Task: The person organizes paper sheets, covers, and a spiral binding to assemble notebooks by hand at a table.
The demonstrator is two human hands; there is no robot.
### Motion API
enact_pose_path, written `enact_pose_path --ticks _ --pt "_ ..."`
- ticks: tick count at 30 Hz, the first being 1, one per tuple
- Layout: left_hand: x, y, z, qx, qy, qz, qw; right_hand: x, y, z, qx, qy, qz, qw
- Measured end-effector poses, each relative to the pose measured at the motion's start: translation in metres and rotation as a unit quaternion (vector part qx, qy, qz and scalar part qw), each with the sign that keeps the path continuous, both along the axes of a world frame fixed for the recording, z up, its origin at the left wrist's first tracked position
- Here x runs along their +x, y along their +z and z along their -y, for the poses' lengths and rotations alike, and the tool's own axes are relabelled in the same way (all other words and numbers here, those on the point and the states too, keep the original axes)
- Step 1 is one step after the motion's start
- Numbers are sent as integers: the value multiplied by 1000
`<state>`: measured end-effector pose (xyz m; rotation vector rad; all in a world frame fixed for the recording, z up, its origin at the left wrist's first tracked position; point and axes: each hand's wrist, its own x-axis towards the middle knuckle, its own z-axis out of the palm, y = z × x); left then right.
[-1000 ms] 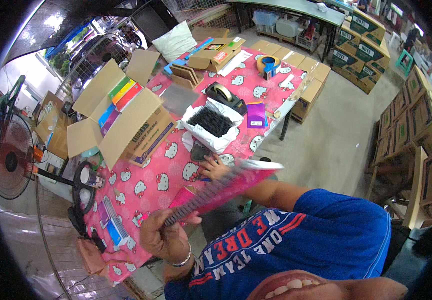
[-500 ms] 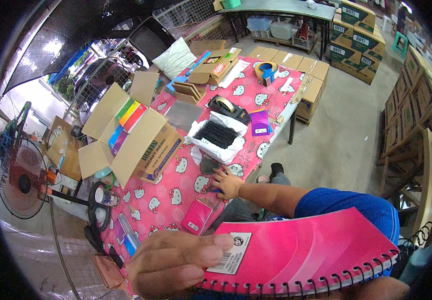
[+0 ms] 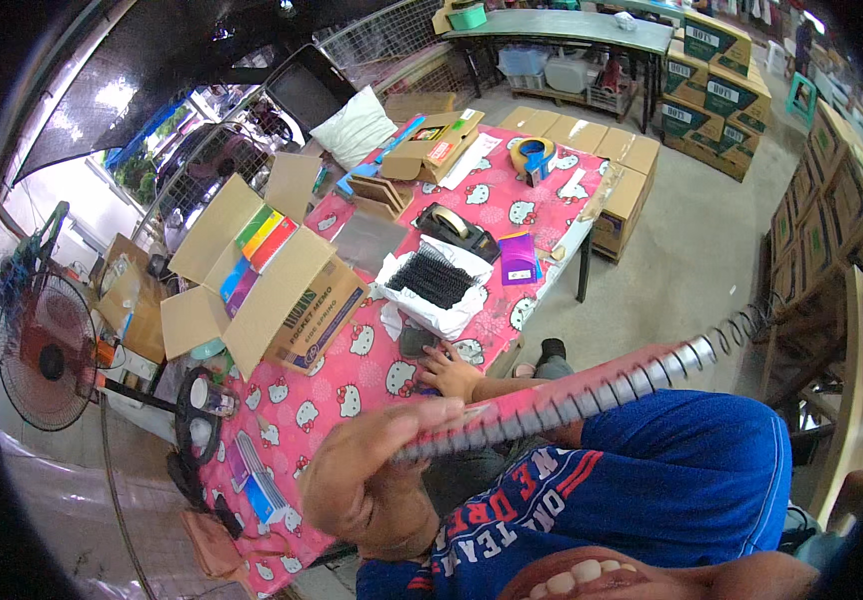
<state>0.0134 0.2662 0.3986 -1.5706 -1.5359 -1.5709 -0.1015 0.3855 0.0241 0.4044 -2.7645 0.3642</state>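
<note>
My left hand (image 3: 362, 478) grips one end of a pink spiral notebook (image 3: 577, 385), raised before my chest with its bound edge facing me. Its black wire coil (image 3: 742, 328) runs on beyond the far end of the pages. On the table's near edge rests my right hand (image 3: 452, 373), open with fingers spread, beside a small dark grey block (image 3: 414, 342); what lies beneath the fingers is hard to make out. Just beyond stands a paper-lined tray (image 3: 462, 315) full of black wire coils (image 3: 436, 278).
On the pink cat-print table (image 3: 307, 408) are a carton (image 3: 324, 308) of colourful notebooks, a tape dispenser (image 3: 457, 228), a purple notebook (image 3: 519, 260) and a stack of thin booklets (image 3: 264, 482). A fan (image 3: 50, 355) stands left. Stacked cartons (image 3: 717, 95) stand at the back right.
The held notebook has tilted from showing its pink cover to showing its coil edge, and its far end has risen. My right hand stays at the table edge.
</note>
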Motion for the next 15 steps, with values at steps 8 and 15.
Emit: enact_pose_path --ticks 8,15 --pt "-34 -62 -33 -76 -40 356 931 4 8 -2 -330 133 128 926" --pt "-45 -180 -87 -308 -112 345 879 15 23 0 -65 2 66 996"
